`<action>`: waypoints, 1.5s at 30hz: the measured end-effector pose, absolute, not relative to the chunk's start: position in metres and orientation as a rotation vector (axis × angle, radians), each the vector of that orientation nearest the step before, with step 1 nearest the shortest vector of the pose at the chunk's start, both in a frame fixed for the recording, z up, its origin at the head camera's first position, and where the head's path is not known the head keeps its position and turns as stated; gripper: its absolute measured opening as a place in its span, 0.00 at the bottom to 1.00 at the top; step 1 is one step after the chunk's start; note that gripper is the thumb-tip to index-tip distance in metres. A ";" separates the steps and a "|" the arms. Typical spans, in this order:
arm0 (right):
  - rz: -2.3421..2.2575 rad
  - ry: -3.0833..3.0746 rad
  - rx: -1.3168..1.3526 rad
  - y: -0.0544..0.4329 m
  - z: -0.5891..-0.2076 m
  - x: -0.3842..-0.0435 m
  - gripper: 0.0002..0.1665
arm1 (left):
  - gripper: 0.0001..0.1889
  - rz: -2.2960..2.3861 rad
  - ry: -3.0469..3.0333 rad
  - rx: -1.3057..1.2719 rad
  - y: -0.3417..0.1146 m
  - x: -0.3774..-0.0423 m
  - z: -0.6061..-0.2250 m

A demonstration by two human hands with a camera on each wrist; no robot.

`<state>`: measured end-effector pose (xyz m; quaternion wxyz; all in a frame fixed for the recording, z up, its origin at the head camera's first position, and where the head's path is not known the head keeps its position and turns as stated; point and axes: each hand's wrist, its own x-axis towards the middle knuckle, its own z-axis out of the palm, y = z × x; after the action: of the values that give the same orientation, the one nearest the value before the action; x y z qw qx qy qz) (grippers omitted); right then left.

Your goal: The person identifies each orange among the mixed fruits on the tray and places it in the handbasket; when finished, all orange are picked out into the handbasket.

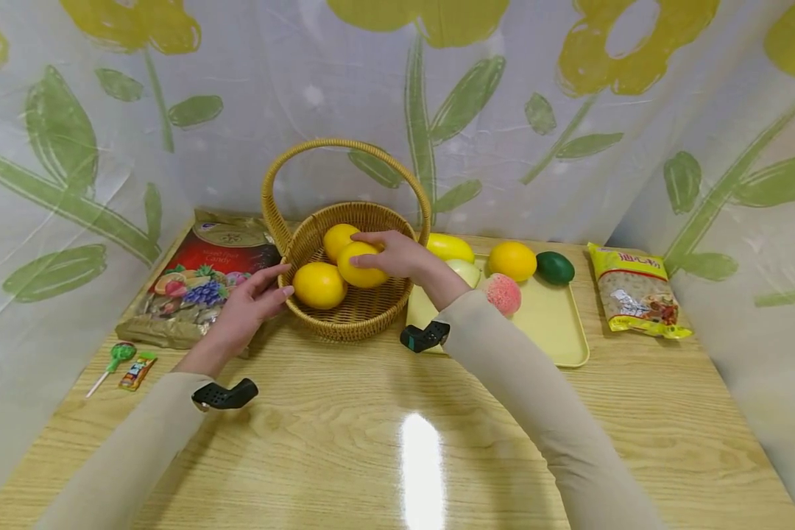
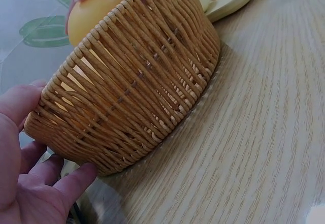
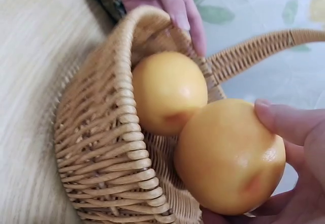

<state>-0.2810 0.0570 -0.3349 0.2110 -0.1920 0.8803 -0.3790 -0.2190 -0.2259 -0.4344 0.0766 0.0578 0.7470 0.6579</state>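
Observation:
A wicker basket (image 1: 347,327) with a tall arched handle stands at the back of the table. My right hand (image 1: 400,258) reaches over its rim and holds an orange (image 3: 231,158) between thumb and fingers, partly inside the basket. Another orange (image 1: 320,285) lies in the basket towards the left, and a third orange (image 1: 340,237) sits behind, partly covered by the held one. My left hand (image 1: 252,302) grips the basket's left side near the handle's base. In the left wrist view its fingers (image 2: 76,183) touch the woven wall.
Right of the basket, a yellow tray (image 1: 550,338) bears a peach (image 1: 503,294), an orange (image 1: 512,260), a dark green fruit (image 1: 555,268) and other fruit. A candy bag (image 1: 199,280), lollipop (image 1: 121,355) and wrapped sweet (image 1: 138,371) lie left. A yellow food packet (image 1: 638,291) lies far right.

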 end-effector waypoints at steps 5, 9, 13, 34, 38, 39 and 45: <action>-1.052 2.440 -0.484 0.053 -0.339 -0.289 0.35 | 0.33 1.971 2.242 0.172 -0.226 -0.219 -0.435; -1.142 2.400 -0.435 0.051 -0.344 -0.294 0.35 | 0.33 1.982 2.243 0.188 -0.226 -0.220 -0.437; -1.234 2.363 -0.380 0.049 -0.349 -0.299 0.35 | 0.33 1.985 2.247 0.207 -0.225 -0.221 -0.438; -1.133 2.344 -0.240 0.043 -0.361 -0.308 0.31 | 0.33 1.967 2.253 0.182 -0.226 -0.219 -0.437; -1.141 2.337 -0.243 0.042 -0.362 -0.310 0.31 | 0.34 1.965 2.245 0.177 -0.225 -0.220 -0.436; -1.159 2.330 -0.236 0.042 -0.362 -0.310 0.31 | 0.34 1.963 2.243 0.176 -0.225 -0.221 -0.436; -1.186 2.319 -0.230 0.042 -0.363 -0.313 0.30 | 0.34 1.965 2.245 0.172 -0.225 -0.221 -0.434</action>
<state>-0.3126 0.0419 -0.3625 0.2602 -0.0849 0.8564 -0.4379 -0.2205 -0.2253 -0.4345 0.0766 0.0574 0.7489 0.6557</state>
